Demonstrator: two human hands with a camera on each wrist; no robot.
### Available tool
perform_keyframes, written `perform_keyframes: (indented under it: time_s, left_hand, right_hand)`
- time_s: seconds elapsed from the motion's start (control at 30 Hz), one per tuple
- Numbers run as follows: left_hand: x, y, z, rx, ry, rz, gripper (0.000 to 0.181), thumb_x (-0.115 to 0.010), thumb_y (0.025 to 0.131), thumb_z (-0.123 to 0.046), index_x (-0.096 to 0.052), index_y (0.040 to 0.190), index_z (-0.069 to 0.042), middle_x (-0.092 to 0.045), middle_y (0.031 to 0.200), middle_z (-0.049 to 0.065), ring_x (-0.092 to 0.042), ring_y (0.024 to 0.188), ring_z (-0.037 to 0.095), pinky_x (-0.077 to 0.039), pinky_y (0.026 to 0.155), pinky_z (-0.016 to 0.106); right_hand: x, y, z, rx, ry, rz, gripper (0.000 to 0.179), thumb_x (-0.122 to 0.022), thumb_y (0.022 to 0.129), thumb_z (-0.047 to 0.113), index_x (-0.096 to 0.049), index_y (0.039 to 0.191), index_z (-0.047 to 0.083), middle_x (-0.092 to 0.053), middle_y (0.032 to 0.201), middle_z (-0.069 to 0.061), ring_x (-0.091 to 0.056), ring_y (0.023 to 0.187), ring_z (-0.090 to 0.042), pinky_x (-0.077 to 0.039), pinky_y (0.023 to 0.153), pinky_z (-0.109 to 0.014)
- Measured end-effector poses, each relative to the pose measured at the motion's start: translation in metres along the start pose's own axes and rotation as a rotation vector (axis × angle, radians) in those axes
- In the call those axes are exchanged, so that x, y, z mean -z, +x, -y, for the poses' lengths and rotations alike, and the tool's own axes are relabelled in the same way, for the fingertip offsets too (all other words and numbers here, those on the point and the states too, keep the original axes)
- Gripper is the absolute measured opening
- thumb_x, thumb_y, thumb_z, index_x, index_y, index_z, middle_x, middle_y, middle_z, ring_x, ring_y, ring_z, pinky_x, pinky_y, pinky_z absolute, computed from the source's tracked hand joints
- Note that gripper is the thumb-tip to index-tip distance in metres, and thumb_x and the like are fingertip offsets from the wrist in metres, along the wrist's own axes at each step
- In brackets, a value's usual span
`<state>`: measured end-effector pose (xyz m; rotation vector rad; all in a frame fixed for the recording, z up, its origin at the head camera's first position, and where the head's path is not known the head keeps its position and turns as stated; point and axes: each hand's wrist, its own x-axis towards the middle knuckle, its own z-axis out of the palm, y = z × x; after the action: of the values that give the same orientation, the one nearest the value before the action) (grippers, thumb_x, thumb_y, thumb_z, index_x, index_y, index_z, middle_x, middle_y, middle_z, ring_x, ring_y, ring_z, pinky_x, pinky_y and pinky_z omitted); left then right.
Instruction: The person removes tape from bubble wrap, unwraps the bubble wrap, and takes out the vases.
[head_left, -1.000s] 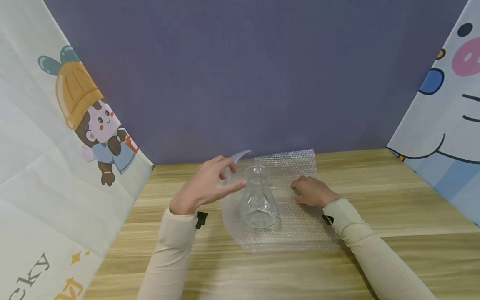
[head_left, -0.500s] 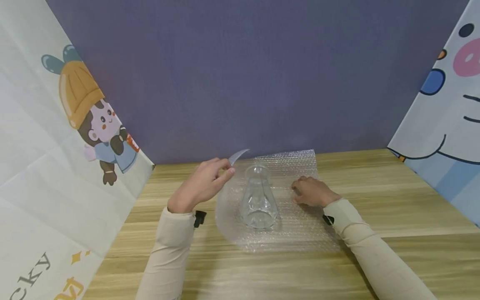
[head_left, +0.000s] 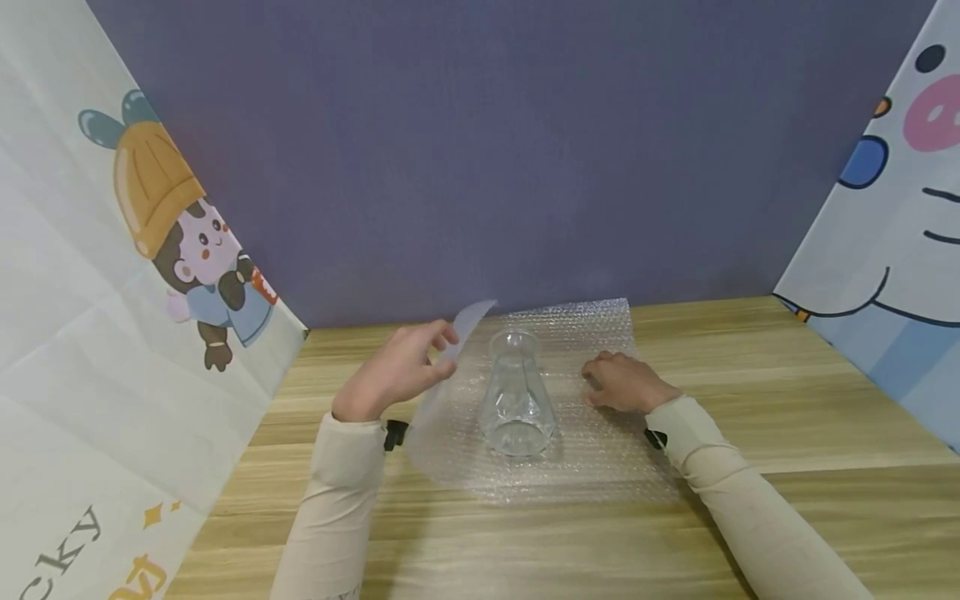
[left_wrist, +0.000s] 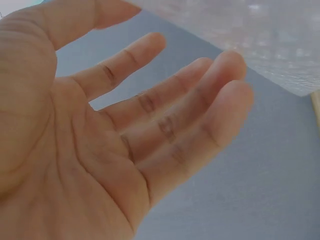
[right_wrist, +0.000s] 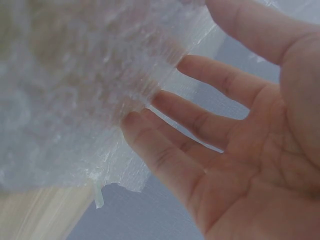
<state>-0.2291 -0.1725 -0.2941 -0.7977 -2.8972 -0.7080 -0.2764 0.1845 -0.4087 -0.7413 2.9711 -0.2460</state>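
A clear glass vase [head_left: 517,408] with a narrow neck and wide base is on a sheet of bubble wrap [head_left: 592,467], its base nearer me. My left hand [head_left: 405,362] is at the sheet's raised left edge, fingers loosely bent and thumb apart from them. In the left wrist view the bubble wrap [left_wrist: 270,30] passes over the thumb tip and close by the fingertips. My right hand [head_left: 626,383] rests at the sheet's right side. In the right wrist view its fingertips [right_wrist: 135,122] touch the bubble wrap [right_wrist: 65,110], the fingers gently bent and spread.
The wood-grain table [head_left: 750,400] extends around the sheet. A dark blue-purple panel [head_left: 480,167] stands right behind it. Cartoon-printed panels flank the table, a white left one [head_left: 90,350] and a right one [head_left: 900,250].
My left hand has drawn back leftward from the vase, and the sheet's left edge has spread outward to the left. The right hand and the vase stay in place.
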Motion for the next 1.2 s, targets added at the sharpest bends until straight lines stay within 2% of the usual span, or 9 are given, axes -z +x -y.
perform_keyframes:
  time_s: [0.37,0.47,0.73,0.93,1.2]
  left_hand:
    - [0.001,-0.001,0.008,0.050,-0.032,0.045,0.040,-0.070,0.091,-0.021,-0.063,0.129,-0.010,-0.071,0.119,0.016,-0.068,0.110,0.036,-0.057,0.093,0.047]
    - [0.002,-0.001,0.009,0.056,-0.027,0.044,0.039,-0.071,0.091,-0.020,-0.063,0.128,-0.011,-0.072,0.115,0.016,-0.069,0.104,0.032,-0.057,0.089,0.045]
    - [0.003,0.000,0.014,0.034,-0.017,0.024,0.035,-0.070,0.088,-0.014,-0.066,0.123,-0.009,-0.072,0.092,0.007,-0.064,0.077,0.017,-0.052,0.070,0.031]
    - [0.005,-0.003,0.019,0.047,-0.027,0.019,0.034,-0.070,0.088,-0.012,-0.067,0.122,-0.008,-0.070,0.088,0.006,-0.062,0.074,0.017,-0.051,0.068,0.031]
    - [0.006,-0.011,0.035,0.043,-0.016,0.018,0.029,-0.068,0.087,-0.008,-0.067,0.116,-0.009,-0.068,0.083,0.005,-0.060,0.070,0.016,-0.050,0.065,0.031]
  right_hand:
    - [0.000,0.000,0.000,-0.001,-0.005,-0.002,0.044,-0.077,0.091,0.028,-0.068,0.126,0.004,-0.069,0.120,-0.018,-0.065,0.110,-0.040,-0.055,0.094,-0.056]
    - [0.000,0.000,0.001,-0.002,-0.008,-0.002,0.043,-0.077,0.091,0.028,-0.068,0.125,0.004,-0.069,0.119,-0.017,-0.065,0.109,-0.040,-0.055,0.093,-0.056]
    - [0.001,0.000,0.000,-0.005,-0.011,0.001,0.045,-0.078,0.091,0.027,-0.067,0.127,0.003,-0.068,0.120,-0.018,-0.065,0.110,-0.040,-0.055,0.094,-0.057]
    - [0.002,-0.001,0.002,-0.007,0.003,0.012,0.046,-0.076,0.092,0.029,-0.066,0.129,0.003,-0.067,0.125,-0.020,-0.064,0.113,-0.042,-0.055,0.094,-0.057]
    - [0.000,0.000,0.000,-0.006,0.002,0.007,0.047,-0.077,0.092,0.029,-0.066,0.129,0.003,-0.067,0.125,-0.020,-0.064,0.113,-0.041,-0.055,0.094,-0.057]
